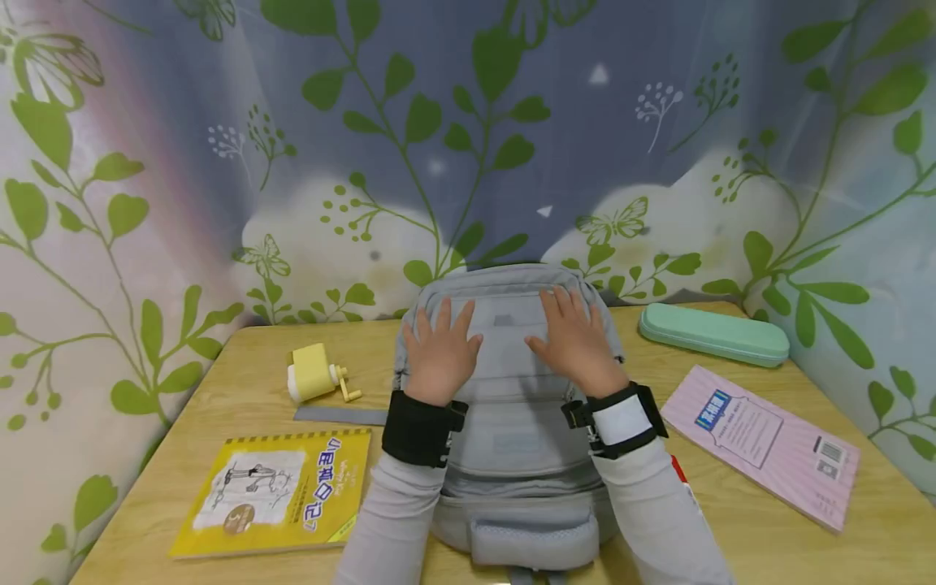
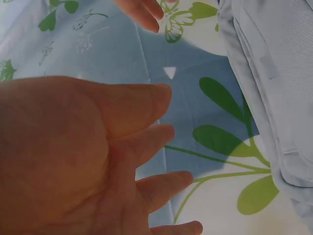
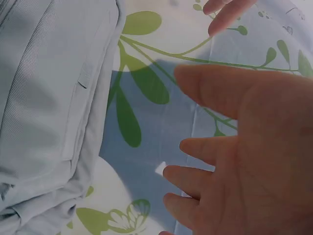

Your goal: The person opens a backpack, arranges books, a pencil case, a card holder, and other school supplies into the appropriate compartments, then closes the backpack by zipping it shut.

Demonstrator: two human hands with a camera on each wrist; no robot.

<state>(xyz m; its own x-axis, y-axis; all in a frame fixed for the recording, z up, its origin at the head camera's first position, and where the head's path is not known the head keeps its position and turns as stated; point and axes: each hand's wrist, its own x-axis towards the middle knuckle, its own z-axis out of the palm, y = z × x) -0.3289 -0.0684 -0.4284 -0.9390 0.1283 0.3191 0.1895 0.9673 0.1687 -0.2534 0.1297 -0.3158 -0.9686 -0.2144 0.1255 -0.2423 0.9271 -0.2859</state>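
A light grey backpack [image 1: 512, 390] lies on the wooden table, its top handle end toward the person. Over its left part is my left hand [image 1: 440, 349], fingers spread and straight. My right hand [image 1: 575, 337] is over the right part, its fingers fairly straight and pointing away. Both wrist views show a gap between palm and bag: the left hand [image 2: 98, 161] and the right hand [image 3: 254, 156] appear apart from the backpack [image 3: 54, 98], holding nothing. Black straps wrap both wrists.
On the left are a yellow pencil sharpener [image 1: 313, 374] with a crank, a grey strap [image 1: 340, 417] and a yellow comic book [image 1: 274, 491]. A mint pencil case [image 1: 712, 334] and a pink booklet [image 1: 768, 443] lie right. A leaf-patterned curtain [image 1: 468, 146] hangs behind the table [image 1: 241, 382].
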